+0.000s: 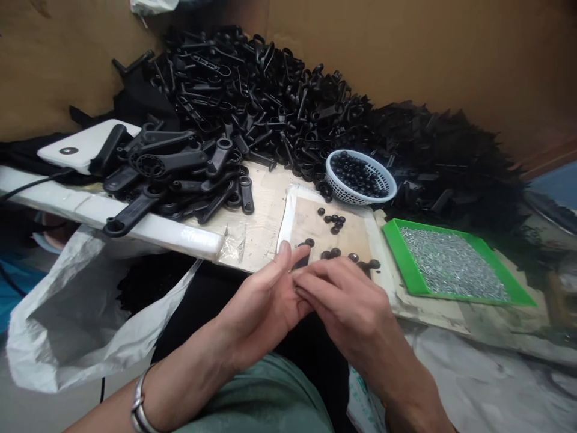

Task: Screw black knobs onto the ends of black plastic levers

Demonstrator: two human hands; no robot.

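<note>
My left hand (265,300) and my right hand (347,300) meet at the near edge of the work board (256,222), fingers pressed together around a small black part (303,262) that is mostly hidden. Just beyond my fingertips, several small black round caps (333,224) lie loose on a brown cardboard pad (356,234). A huge heap of black plastic handles (216,120) covers the back of the bench. I wear a metal bracelet (139,409) on my left wrist.
A white mesh basket (383,192) of black caps stands behind the pad. A green tray (392,240) of small metal screws lies at the right. A white plastic bag (76,313) hangs open at the lower left. A white device (85,147) lies at the far left. Brown cardboard walls the back.
</note>
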